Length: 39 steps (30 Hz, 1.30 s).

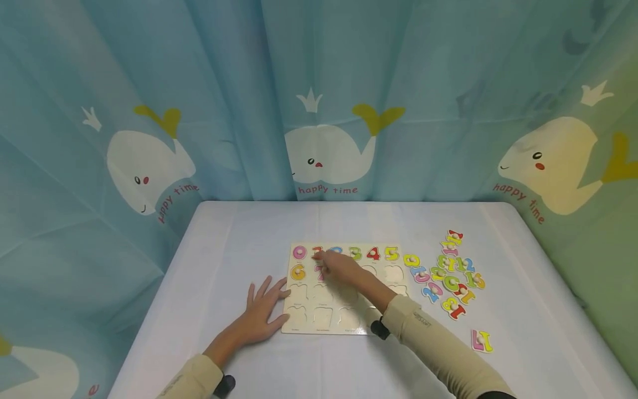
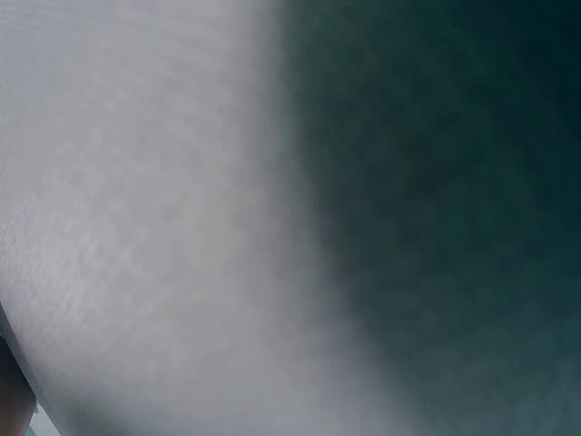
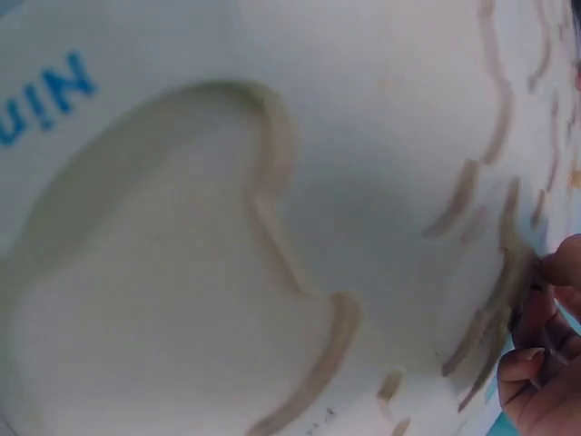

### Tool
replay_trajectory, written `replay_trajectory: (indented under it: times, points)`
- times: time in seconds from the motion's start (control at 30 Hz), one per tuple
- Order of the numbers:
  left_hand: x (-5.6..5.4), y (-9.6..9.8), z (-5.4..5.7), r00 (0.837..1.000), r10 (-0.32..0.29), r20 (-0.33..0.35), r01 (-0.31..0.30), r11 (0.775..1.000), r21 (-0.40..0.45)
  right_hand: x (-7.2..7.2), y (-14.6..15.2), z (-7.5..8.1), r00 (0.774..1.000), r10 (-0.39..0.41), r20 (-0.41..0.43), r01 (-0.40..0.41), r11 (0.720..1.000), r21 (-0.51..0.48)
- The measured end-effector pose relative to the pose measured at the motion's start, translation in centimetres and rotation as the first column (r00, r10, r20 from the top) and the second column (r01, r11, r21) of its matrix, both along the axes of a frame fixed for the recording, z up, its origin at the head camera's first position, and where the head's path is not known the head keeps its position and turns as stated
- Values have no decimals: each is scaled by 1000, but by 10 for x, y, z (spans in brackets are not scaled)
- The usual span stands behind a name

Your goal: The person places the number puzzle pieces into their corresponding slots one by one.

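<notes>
A cream number puzzle board (image 1: 311,317) lies on the table, with 0 to 5 along its top row and a yellow 6 (image 1: 298,272) below. My right hand (image 1: 341,268) reaches over the upper rows, fingertips at the pink number 7 piece (image 1: 319,274), which they pinch and partly hide. The right wrist view shows those curled fingers (image 3: 536,363) close against the board beside cut-out recesses. My left hand (image 1: 261,316) lies spread on the table, its fingertips and thumb at the board's left edge. Only blurred cloth fills most of the left wrist view.
Right of the board lies a loose cluster of colourful number pieces with knobs, among them a red-and-yellow 18 (image 1: 454,308). A pink-and-yellow 17 (image 1: 481,341) sits apart, nearer the front. A blue whale-print curtain (image 1: 224,111) hangs behind the white table (image 1: 239,233).
</notes>
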<state>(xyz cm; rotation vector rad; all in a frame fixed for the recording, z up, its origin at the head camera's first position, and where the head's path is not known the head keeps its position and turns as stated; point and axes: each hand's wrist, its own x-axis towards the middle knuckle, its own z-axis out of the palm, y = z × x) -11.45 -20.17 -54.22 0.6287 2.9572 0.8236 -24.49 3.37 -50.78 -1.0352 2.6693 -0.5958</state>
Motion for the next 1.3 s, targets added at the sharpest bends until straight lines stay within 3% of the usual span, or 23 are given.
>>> replay_trajectory:
  times: [0.23, 0.57, 0.83, 1.07, 1.3]
  points:
    - [0, 1, 4, 1000, -3, 30, 2, 1000, 3, 3, 0, -3, 998, 37, -60, -38, 999, -13]
    - [0, 1, 6, 999, 1, 33, -1, 1000, -1, 7, 2, 2, 988, 42, -151, -30, 996, 82]
    - [1, 1, 5, 999, 8, 45, -8, 1000, -9, 0, 31, 4, 997, -80, -10, 79, 996, -32]
    - [1, 0, 4, 1000, 16, 18, -16, 1000, -17, -9, 64, 2, 971, -202, 127, 224, 956, -188]
    - [1, 2, 4, 1000, 7, 31, -6, 1000, -7, -12, 85, 4, 959, -244, 146, 273, 935, -225]
